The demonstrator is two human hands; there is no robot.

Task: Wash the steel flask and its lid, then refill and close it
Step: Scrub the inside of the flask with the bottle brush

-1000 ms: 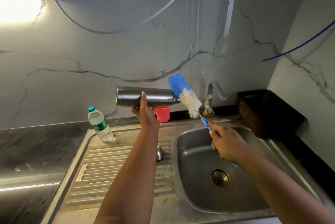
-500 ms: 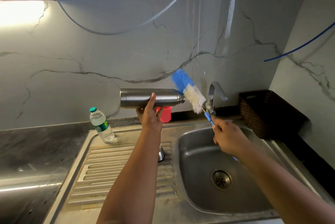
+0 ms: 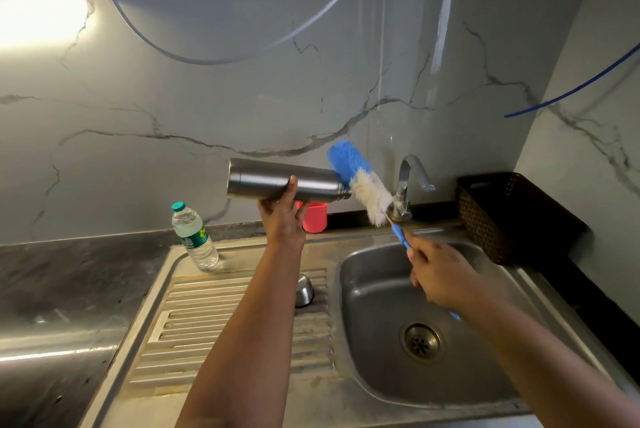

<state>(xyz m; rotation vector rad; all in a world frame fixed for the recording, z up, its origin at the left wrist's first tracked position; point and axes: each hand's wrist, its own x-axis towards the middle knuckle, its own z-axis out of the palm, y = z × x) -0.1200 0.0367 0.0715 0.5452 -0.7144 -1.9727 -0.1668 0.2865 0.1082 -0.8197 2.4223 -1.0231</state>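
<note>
Our left hand (image 3: 282, 219) grips the shiny steel flask (image 3: 284, 181) sideways, mouth toward our right hand (image 3: 440, 277), which clutches the bottle brush (image 3: 360, 181), its head now nearer the mouth than earlier.

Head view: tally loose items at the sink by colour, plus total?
Steel: 2, flask, lid
Blue and white: 1, brush
Clear with a green cap: 1, bottle
Red: 1, cup
Dark brown: 1, basket
Total: 6
</note>
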